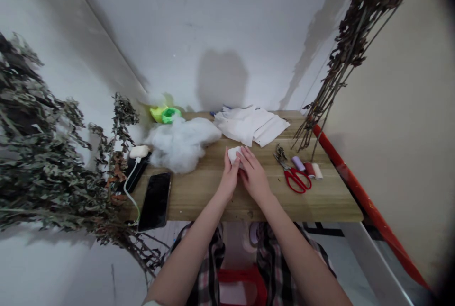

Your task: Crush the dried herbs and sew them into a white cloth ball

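Both my hands meet at the middle of a small wooden table (320,202). My left hand (229,175) and my right hand (253,173) are closed around a small white stuffed fabric piece (233,154), of which only the top shows between the fingers. A heap of white stuffing (183,142) lies just left of my hands. A stack of white fabric pieces (250,123) lies behind them.
Red-handled scissors (296,178) and three thread spools (307,167) lie to the right. A black phone (155,200), a second dark device and a white charger (139,151) sit at the left edge. A yellow-green item (164,114) is at the back. Dried branches (42,154) flank both sides.
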A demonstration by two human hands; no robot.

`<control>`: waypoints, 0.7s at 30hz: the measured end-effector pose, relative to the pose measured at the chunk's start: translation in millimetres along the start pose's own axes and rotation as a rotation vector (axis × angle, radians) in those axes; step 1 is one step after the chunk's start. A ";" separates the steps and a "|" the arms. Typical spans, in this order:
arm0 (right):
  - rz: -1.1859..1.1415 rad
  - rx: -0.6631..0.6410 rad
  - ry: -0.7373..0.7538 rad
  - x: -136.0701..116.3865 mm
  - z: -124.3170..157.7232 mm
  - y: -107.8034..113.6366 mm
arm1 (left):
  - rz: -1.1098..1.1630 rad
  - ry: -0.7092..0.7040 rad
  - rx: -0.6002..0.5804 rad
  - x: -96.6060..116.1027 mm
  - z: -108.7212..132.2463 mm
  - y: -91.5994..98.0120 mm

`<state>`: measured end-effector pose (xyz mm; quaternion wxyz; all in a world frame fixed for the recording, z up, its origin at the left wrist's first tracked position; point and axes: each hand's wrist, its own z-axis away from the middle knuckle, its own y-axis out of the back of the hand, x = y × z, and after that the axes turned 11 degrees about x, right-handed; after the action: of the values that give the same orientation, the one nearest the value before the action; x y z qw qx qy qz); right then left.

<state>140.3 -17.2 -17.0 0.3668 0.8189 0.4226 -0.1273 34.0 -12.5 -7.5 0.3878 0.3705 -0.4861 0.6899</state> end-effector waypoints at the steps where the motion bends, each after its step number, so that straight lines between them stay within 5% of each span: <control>1: -0.022 -0.001 -0.011 -1.5 -0.6 0.6 | -0.030 -0.036 0.002 0.9 0.1 0.7; 5: -0.124 0.022 -0.100 -3.9 -1.6 5.6 | -0.038 -0.080 0.038 9.4 -1.5 4.4; 15: -0.248 -0.015 -0.432 7.7 1.4 10.9 | 0.083 0.113 0.028 11.2 -8.2 10.5; 21: -0.146 0.044 -0.512 2.3 -0.8 11.5 | -0.064 -0.005 0.005 -1.8 -9.4 9.6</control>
<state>150.6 -19.6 -12.0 0.4335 0.7353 0.3711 -0.3656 25.0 -5.9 -15.1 0.4075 0.3886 -0.4734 0.6773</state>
